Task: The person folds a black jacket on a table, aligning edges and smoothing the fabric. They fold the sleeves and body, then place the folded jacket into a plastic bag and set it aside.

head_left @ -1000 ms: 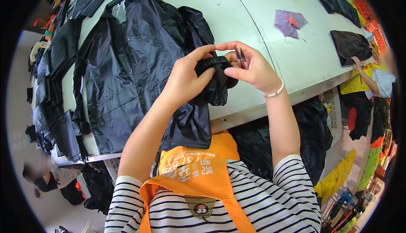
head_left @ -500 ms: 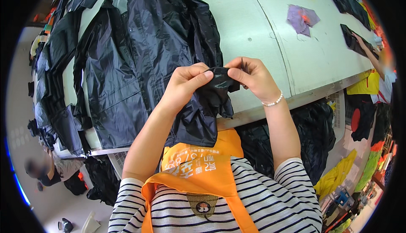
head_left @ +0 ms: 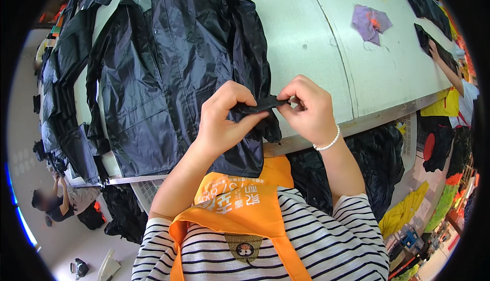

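A black, shiny jacket (head_left: pixel 140 92) lies spread on the pale green table in front of me, its collar away from me. Its right-hand sleeve runs down to a cuff (head_left: pixel 263 105), lifted off the tabletop between my hands. Thumb and fingers of my left hand (head_left: pixel 223 115) grip this cuff from its left side, the thumb below and the fingers above. At the cuff's other end, my right hand (head_left: pixel 310 111) pinches the edge between thumb and fingertips. Its inner palm is turned out of sight, so whether anything else lies in it is hidden.
A crumpled purple cloth (head_left: pixel 368 23) lies on the table (head_left: pixel 306 21) at the far right. More black garments (head_left: pixel 69 87) hang over the left edge. Below the front edge is a black heap (head_left: pixel 362 163). Co-workers stand at far right and lower left, one hand (head_left: pixel 434 50) on black cloth.
The cuff has turned and is drawn flatter between my hands, which have come slightly lower. Dark pointed blades that stuck up from my right hand are no longer visible.
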Demonstrator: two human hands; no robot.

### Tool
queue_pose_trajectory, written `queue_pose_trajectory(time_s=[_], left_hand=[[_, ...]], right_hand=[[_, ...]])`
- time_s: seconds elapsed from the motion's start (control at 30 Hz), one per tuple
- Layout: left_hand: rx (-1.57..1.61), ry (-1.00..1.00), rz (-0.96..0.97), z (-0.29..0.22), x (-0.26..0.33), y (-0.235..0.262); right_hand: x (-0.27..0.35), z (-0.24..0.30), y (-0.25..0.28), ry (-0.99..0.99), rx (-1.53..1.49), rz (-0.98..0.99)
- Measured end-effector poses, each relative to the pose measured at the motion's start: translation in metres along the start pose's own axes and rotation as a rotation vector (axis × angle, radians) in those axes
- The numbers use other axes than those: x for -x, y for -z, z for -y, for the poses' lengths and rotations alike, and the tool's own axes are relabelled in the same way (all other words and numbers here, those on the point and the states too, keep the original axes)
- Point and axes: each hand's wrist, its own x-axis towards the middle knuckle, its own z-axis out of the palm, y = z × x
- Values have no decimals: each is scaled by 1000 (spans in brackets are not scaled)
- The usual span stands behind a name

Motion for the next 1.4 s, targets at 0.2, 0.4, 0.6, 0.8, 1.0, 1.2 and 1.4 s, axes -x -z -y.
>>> queue_pose_trajectory(time_s=[0.2,0.4,0.6,0.8,1.0,1.2,1.4], left_hand=[[-94,-142,-157,-4,7,-3],[-84,-220,-112,0,11,3],[-98,-233,-109,1,13,0],[-174,-302,-52,-2,10,2],[-216,-362,-8,0,9,0],[-218,-362,28,2,14,0],[-182,-275,-31,1,15,0]], right_hand=[[11,4,-4,129,37,-17],[18,8,13,-327,-726,226],[13,7,19,-121,-411,321],[12,11,24,-148,-394,352],[4,22,21,-207,-375,323],[11,13,10,-261,-372,325],[14,5,-4,-376,-447,158]])
